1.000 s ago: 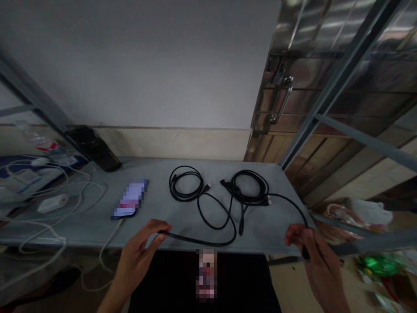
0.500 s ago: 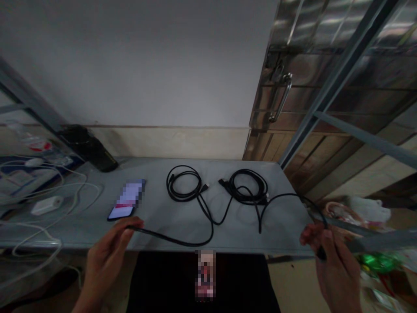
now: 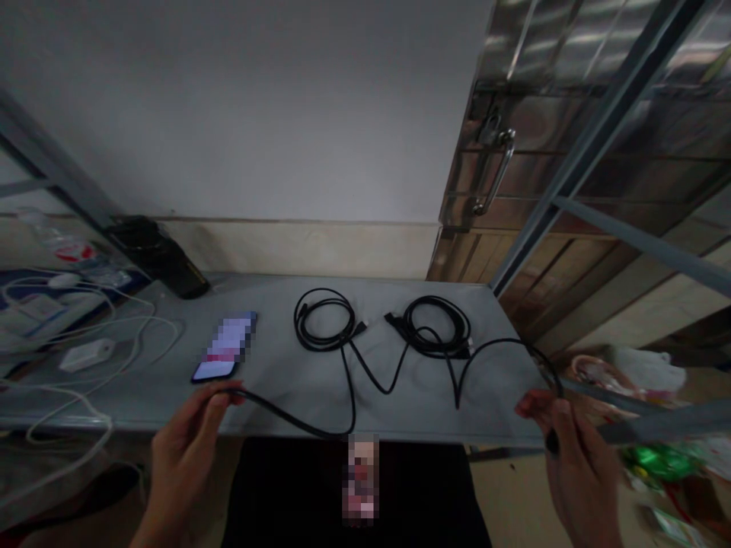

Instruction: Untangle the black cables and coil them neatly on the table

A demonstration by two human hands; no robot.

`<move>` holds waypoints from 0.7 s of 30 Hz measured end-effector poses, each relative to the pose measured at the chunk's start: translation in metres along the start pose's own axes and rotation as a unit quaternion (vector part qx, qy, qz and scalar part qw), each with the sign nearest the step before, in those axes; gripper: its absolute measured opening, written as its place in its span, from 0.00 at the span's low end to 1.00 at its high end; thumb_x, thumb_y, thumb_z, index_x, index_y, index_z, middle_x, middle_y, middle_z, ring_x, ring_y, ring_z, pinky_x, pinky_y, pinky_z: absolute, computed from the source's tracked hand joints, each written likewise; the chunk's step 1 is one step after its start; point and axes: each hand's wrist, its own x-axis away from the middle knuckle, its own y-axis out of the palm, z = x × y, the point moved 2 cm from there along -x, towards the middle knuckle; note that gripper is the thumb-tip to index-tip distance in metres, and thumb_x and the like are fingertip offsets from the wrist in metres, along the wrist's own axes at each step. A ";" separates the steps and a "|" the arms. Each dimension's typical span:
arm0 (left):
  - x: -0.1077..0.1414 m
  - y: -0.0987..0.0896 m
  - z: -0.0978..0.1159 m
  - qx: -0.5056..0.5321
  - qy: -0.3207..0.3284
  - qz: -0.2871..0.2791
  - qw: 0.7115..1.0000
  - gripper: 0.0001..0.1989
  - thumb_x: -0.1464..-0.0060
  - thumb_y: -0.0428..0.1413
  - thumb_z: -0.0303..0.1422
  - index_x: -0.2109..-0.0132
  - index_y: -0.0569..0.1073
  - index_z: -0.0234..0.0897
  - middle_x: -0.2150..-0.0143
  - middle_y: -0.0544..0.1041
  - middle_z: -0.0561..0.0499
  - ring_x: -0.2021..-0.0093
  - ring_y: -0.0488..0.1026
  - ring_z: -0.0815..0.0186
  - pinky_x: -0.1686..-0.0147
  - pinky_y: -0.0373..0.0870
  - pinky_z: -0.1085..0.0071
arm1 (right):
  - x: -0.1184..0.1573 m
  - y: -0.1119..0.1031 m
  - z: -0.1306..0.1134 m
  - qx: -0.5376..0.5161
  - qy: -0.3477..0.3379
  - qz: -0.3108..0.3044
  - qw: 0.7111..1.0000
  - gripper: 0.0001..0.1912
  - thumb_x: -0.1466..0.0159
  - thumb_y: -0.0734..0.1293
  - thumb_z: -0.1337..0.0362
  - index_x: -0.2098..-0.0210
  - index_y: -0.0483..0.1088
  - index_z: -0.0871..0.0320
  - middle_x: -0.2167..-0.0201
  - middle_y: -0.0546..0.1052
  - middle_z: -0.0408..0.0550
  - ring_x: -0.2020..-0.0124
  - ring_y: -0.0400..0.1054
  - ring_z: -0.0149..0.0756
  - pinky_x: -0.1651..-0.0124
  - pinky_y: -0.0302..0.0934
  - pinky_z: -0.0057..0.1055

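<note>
Spreading step, seemingly: left hand (image 3: 191, 430) and right hand (image 3: 574, 449) well apart, near side, fingers pinching black cable (image 3: 285, 415) running far towards left coil (image 3: 320, 348) and right coil (image 3: 419, 346) on surface (image 3: 279, 369); next move likely calls for even slack

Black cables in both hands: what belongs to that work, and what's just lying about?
In use:
left hand and right hand, each pinching black cable
left coil
right coil

Seemingly lying about:
phone
white adapter
white cables
dark bottle
clear bottle

Apparently a dormitory-like room: metal-framed desk (image 3: 274, 358), phone (image 3: 225, 346), plastic bottle (image 3: 74, 249), padlocked metal door (image 3: 531, 179).
</note>
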 end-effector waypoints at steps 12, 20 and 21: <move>-0.003 0.097 0.079 0.081 0.101 -0.217 0.968 0.22 0.26 0.57 0.52 0.54 0.86 0.41 0.54 0.89 0.45 0.52 0.87 0.53 0.47 0.82 0.61 | 0.046 0.162 -0.063 -0.038 0.051 -0.365 0.929 0.25 0.19 0.60 0.37 0.56 0.73 0.49 0.49 0.87 0.54 0.45 0.80 0.50 0.39 0.72 0.44; -0.003 0.101 0.079 0.098 0.080 -0.205 0.971 0.20 0.26 0.58 0.50 0.53 0.85 0.40 0.56 0.88 0.46 0.54 0.86 0.54 0.51 0.79 0.64 | 0.080 0.187 -0.082 -0.266 0.267 -0.444 0.813 0.30 0.26 0.67 0.30 0.58 0.60 0.50 0.76 0.63 0.30 0.84 0.52 0.24 0.80 0.50 0.23; -0.004 0.096 0.075 0.094 0.087 -0.194 0.973 0.19 0.26 0.59 0.50 0.53 0.85 0.40 0.56 0.88 0.46 0.54 0.85 0.54 0.51 0.79 0.64 | 0.079 0.182 -0.082 -0.270 0.281 -0.437 0.811 0.31 0.26 0.67 0.30 0.56 0.60 0.50 0.77 0.60 0.29 0.84 0.46 0.22 0.81 0.43 0.21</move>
